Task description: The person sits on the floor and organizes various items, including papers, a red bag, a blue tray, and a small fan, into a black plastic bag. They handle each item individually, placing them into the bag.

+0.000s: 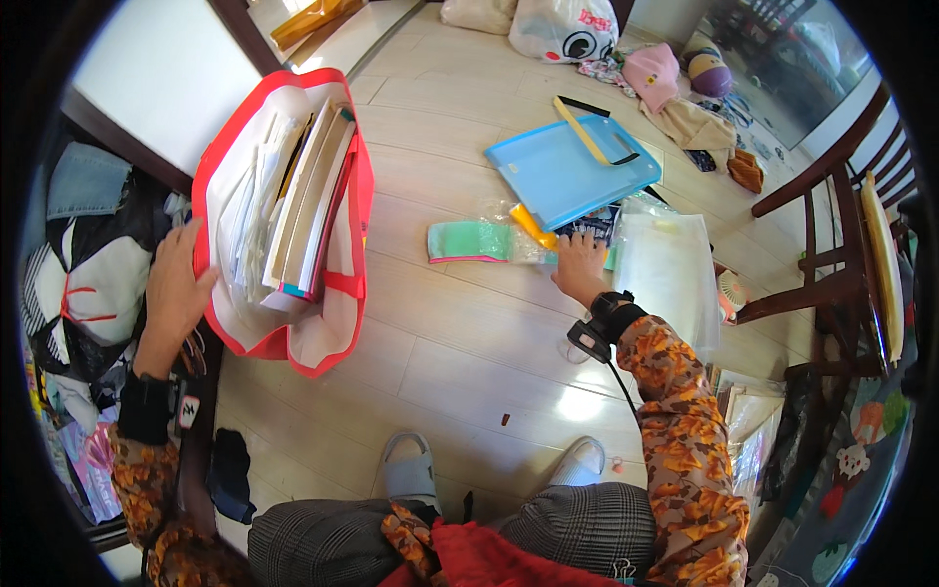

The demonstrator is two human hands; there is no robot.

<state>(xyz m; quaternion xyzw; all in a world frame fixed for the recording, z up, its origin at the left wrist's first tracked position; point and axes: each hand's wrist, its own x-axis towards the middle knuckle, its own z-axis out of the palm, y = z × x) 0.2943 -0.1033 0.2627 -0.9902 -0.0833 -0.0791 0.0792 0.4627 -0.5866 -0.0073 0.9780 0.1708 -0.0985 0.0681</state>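
My left hand [174,282] rests against the left rim of a red-trimmed tote bag [345,198]; its grip there cannot be made out. Books and papers [304,213] stand upright inside the bag. My right hand [583,265] reaches down onto a pile on the floor, at a yellow item [533,227] and a dark printed packet [596,222]; whether it grips either is unclear. Just beyond lies a translucent blue plastic case [572,169] with a yellow strip [579,130] on top. A green plastic sleeve [469,241] lies left of that hand, clear plastic sleeves [664,275] to its right.
A wooden chair [829,286] stands at the right. Clothes [686,125] and a white plastic bag [563,29] lie at the back. Bundled clothes and bags [95,293] fill the left side. A dark cloth [229,477] lies on the floor near my slippers [409,466].
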